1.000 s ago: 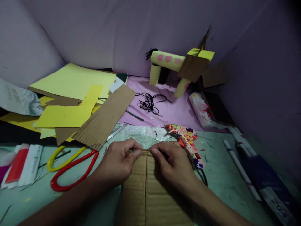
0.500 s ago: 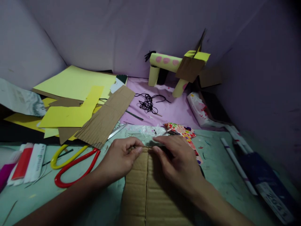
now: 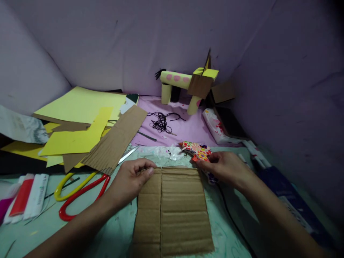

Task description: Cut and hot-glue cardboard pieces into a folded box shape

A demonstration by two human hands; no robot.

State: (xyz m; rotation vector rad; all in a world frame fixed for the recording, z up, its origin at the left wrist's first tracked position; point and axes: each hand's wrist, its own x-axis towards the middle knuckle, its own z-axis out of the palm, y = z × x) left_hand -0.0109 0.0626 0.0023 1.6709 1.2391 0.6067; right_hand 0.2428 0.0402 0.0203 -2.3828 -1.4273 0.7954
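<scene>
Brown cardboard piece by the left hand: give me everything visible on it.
The brown cardboard piece looks corrugated, roughly rectangular, with ridges running side to side and a dark lengthwise line left of its middle; crease or slit, can't tell. Its right edge looks slightly ragged. It's roughly flat over the green table surface, its near left end cut off by the frame. The left hand pinches its far edge, left of that line. Whether it rests fully on the table is unclear.

Far wall [image 3: 115,46]: pale purple, creased. Left wall [image 3: 21,64]: paler, greyish. Right wall [image 3: 290,107]: purple, in deep shade. Bench [image 3: 113,236]: green, marked, near; pink-lilac covering [image 3: 188,130] at far side. Light: dim, brighter left.
</scene>
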